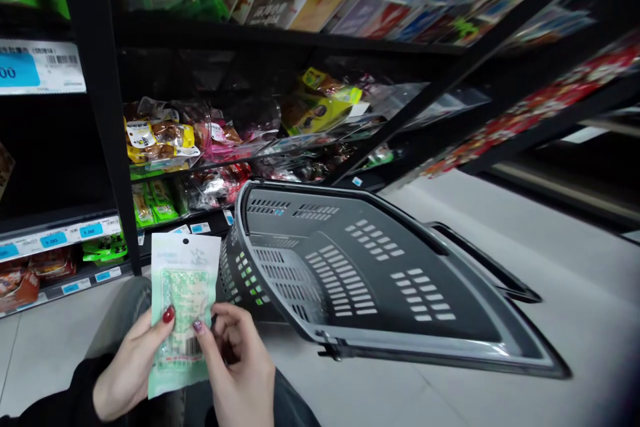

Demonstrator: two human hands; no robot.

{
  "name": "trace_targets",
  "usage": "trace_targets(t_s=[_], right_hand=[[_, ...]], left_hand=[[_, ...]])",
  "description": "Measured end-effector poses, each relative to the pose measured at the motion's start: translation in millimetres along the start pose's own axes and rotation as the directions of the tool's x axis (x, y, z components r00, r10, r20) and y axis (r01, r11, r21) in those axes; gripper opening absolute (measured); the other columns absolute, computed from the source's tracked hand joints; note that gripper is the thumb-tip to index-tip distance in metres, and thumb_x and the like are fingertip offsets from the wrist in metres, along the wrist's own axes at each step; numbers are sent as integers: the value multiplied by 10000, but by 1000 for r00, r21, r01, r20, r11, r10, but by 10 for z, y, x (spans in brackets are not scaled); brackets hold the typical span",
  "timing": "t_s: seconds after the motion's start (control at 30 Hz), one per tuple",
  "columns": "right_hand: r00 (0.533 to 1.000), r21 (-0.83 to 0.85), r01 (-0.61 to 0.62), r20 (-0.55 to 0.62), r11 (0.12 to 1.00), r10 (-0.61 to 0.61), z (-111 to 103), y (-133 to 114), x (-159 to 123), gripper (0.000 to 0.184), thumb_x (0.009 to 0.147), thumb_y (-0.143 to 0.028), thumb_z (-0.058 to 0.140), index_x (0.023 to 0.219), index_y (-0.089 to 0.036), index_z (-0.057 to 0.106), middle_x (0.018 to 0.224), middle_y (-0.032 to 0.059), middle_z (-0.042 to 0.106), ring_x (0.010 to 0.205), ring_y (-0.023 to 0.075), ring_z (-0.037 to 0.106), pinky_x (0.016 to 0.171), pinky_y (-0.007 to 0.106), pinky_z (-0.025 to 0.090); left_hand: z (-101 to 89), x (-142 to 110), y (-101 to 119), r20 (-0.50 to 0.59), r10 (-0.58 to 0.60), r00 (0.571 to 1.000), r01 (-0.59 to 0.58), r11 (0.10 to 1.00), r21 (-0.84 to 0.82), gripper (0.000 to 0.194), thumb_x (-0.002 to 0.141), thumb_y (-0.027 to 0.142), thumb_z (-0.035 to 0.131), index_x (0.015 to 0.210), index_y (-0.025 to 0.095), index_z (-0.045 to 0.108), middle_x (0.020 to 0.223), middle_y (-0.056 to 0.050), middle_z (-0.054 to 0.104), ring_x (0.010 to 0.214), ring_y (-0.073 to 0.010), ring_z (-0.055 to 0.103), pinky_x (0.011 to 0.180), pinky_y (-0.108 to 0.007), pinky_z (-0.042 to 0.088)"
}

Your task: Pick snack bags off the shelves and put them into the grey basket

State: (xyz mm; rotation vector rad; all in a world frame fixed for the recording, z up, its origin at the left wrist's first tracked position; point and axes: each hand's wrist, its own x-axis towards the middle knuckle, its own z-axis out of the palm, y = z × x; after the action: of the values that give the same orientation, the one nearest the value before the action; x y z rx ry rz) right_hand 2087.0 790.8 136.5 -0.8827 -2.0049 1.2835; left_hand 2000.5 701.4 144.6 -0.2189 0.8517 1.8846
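Both hands hold a pale green and white snack packet (186, 267) upright, with its printed side and barcode facing me and a hang hole at the top. My left hand (131, 359) pinches its left edge, the thumb lying on the front. On the lower right side, my right hand (241, 361) grips it with the thumb near the barcode and the other fingers curled behind. Just right of the packet stands a grey shopping basket (360, 280) with slotted walls. No goods show in the part of its inside that I see.
Black shelves (290, 37) rise ahead, stocked with bagged snacks. Yellow-labelled packs (163, 140) and green packs (155, 200) lie on the lower levels. Price tags (55, 238) line the shelf edges at left. Pale floor tiles (380, 390) extend under the basket, whose handle (485, 260) points right.
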Motion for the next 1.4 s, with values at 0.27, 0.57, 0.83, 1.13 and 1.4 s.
trace_targets(t_s=[0.27, 0.57, 0.83, 1.13, 1.4], right_hand=[[1000, 7, -21, 15, 1000, 21, 14, 7, -6, 182, 814, -356, 548, 895, -198, 508, 620, -50, 427, 513, 95, 434, 506, 219, 379], [999, -20, -43, 8, 999, 43, 25, 14, 2, 177, 814, -356, 543, 896, -203, 511, 624, -49, 433, 518, 95, 441, 514, 217, 385], [999, -38, -49, 2, 998, 49, 43, 26, -20, 180, 817, -364, 532, 899, -203, 521, 629, -41, 451, 521, 104, 462, 523, 226, 405], [999, -51, -35, -9, 998, 35, 52, 58, -19, 165, 818, -339, 537, 905, -199, 526, 625, -41, 454, 518, 106, 472, 521, 226, 416], [987, -116, 159, -4, 980, -161, 119, 24, -82, 417, 802, -330, 551, 1186, -194, 465, 1018, 96, 588, 835, 198, 595, 716, 303, 491]], left_hand=[[15, -2, 36, -24, -20, 1000, 21, 999, 40, 421, 642, 315, 762, 1026, 160, 687, 951, -89, 717, 946, -246, 645, 931, -362, 442], [-10, 37, 46, -28, -46, 999, 47, 998, 48, 424, 698, 283, 721, 1091, 145, 645, 940, -99, 713, 905, -237, 659, 874, -350, 478], [-16, 28, 33, -35, -53, 998, 53, 999, 3, 337, 689, 253, 729, 1006, 151, 684, 908, -92, 720, 897, -240, 662, 868, -355, 484], [-9, 26, 16, -27, -47, 999, 48, 998, 28, 346, 706, 261, 713, 1035, 157, 681, 981, -100, 708, 984, -258, 631, 947, -387, 434], [-72, 46, -69, 263, 48, 964, -88, 986, 143, 453, 808, 449, 548, 1217, 257, 573, 1339, -47, 503, 1286, -239, 370, 1102, -357, 223]])
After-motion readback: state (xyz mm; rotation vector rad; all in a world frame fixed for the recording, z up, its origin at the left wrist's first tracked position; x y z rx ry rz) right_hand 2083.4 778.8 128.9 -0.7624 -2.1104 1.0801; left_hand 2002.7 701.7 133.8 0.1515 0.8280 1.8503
